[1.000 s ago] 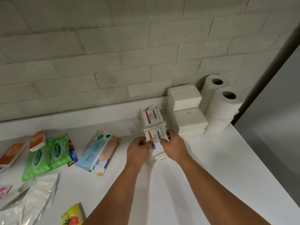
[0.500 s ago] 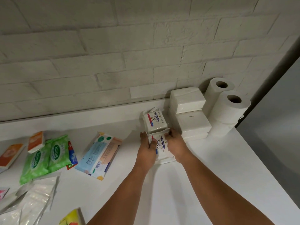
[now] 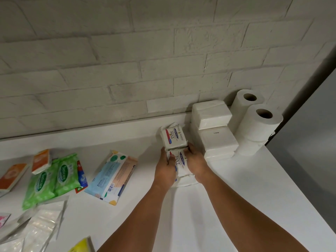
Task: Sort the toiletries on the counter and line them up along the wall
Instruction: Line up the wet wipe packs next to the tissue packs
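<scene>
The left grip and the right grip are each curled round a side of the near Dove soap stack, holding it between them on the white bench, just in front of a second Dove stack that sits by the brick wall. Right of the soaps stand white tissue packs and two paper rolls (all close to the wall). Green wipe packs and a blue pack lie loose well to the left.

The yellow packet is cut off below.
</scene>
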Demonstrator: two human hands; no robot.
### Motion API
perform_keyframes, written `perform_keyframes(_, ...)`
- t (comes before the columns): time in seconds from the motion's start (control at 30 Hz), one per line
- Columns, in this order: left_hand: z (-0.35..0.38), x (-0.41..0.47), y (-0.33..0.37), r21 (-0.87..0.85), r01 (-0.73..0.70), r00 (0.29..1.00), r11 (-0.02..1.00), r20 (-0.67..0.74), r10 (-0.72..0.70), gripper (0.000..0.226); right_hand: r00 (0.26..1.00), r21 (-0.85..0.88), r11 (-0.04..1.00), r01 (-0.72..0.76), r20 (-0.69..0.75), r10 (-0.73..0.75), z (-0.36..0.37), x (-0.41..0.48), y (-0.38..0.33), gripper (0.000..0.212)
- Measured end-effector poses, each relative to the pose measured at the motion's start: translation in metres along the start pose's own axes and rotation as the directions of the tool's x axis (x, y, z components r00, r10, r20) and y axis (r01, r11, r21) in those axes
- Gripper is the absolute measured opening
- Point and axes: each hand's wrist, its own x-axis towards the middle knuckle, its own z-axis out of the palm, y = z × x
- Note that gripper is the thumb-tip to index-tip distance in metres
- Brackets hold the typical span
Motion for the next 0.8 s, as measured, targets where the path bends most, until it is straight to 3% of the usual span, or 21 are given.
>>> perform_keyframes(0.2, -0.001, -0.002, 0.006, -0.051, 0.019, 1.000, 0.999, 0.007, -0.019, 0.033, 1.000, -0.048, 0.999, -0.001, 0.015, 0.002, -0.001, -0.001, -0.009, 0.034)
perform_keyframes(0.33, -0.004, 0.000, 0.007, -0.043, 0.070, 0.997, 0.997, 0.020, -0.069, 0.050, 0.999, -0.052, 0.998, 0.041, -0.030, -0.042, -0.005, -0.006, -0.014, 0.029)
perform_keyframes(0.43, -0.008, -0.004, 0.011, -0.017, 0.081, 0.997, 0.997, 0.008, -0.081, 0.055, 0.994, -0.199, 0.976, 0.086, -0.050, -0.098, -0.001, -0.017, -0.020, 0.036)
perform_keyframes(0.53, -0.014, -0.013, 0.023, -0.010, 0.053, 0.999, 0.999, -0.001, -0.053, 0.056, 0.970, -0.420, 0.884, 0.203, -0.040, -0.241, 0.002, -0.024, -0.019, 0.047)
perform_keyframes(0.67, -0.033, -0.026, 0.037, 0.226, -0.059, 0.995, 0.972, -0.070, 0.077, 0.055, 0.953, -0.526, 0.812, 0.253, -0.007, -0.302, 0.012, -0.043, -0.030, 0.058)
perform_keyframes(0.8, -0.069, -0.035, 0.032, 0.405, -0.171, 0.963, 0.898, -0.123, 0.239, 0.045, 0.872, -0.510, 0.746, 0.427, 0.014, -0.490, 0.038, -0.063, -0.044, 0.044)
